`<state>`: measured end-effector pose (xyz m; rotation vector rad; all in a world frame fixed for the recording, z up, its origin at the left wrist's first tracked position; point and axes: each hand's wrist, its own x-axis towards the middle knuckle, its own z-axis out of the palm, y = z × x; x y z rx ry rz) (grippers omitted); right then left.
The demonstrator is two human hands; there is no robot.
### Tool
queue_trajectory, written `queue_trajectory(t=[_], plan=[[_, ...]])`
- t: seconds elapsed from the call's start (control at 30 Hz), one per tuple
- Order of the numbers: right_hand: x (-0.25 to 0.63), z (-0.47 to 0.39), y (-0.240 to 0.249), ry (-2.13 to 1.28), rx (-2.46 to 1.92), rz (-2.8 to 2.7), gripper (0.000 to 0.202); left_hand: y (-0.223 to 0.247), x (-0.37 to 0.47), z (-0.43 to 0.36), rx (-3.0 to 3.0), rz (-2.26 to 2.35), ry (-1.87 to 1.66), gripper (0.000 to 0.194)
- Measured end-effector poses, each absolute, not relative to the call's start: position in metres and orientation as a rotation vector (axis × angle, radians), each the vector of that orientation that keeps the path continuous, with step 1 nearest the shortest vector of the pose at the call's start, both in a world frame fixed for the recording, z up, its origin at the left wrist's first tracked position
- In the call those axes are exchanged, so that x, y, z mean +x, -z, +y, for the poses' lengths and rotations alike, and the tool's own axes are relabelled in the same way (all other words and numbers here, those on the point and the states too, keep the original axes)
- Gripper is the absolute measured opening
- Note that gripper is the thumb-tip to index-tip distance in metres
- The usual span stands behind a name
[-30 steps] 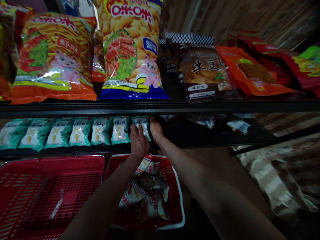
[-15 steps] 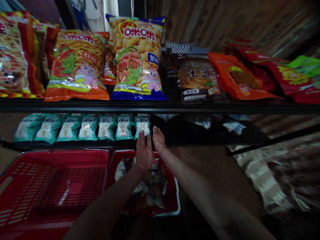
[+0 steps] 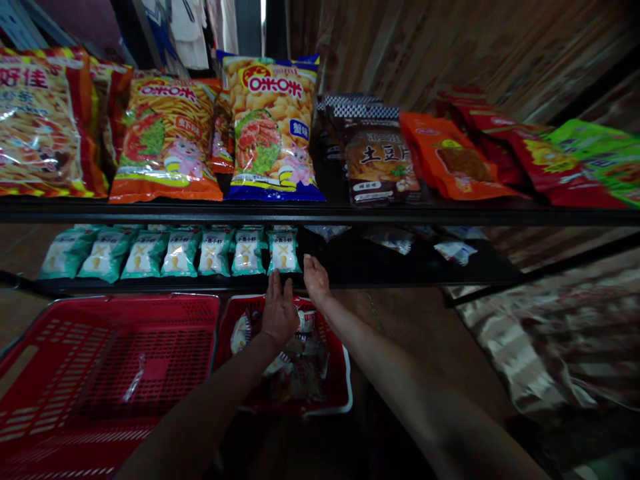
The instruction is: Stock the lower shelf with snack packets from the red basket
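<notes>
The front row of teal-and-white plastic pillow packets (image 3: 215, 257) looks largely set out: seven sit side by side on the flat black lower shelf (image 3: 375, 270), ending at the rightmost packet (image 3: 284, 253), which seems in line with the others. What is left is harder to judge; loose clear-and-blue plastic packets (image 3: 456, 252) lie well right of the rightmost packet, and a red plastic basket with a white rim (image 3: 349, 383) below it contains red-and-white snack bags (image 3: 299, 380). The rightmost packet lies just beyond the left hand (image 3: 281, 310), contact unclear, and just beside the right hand (image 3: 317, 279), slightly apart. Both hands are released, fingers straight, grasping nothing.
</notes>
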<state>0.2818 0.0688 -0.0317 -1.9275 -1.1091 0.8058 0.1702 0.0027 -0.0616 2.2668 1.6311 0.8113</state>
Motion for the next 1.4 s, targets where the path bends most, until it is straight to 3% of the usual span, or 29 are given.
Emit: queue_trajectory(t=[0.77, 1.07, 1.4], plan=[[0.279, 0.084, 0.037, -0.790, -1.950, -1.216, 0.049, 0.070, 0.165, 0.033, 2.249, 1.650, -0.887, 0.054], [0.293, 0.137, 0.045, -0.814, -1.865, -1.080, 0.054, 0.071, 0.163, 0.049, 2.160, 1.712, -1.110, 0.051], [0.298, 0.181, 0.064, -0.824, -1.857, -1.039, 0.048, 0.070, 0.162, 0.056, 2.138, 1.710, -1.016, 0.050]])
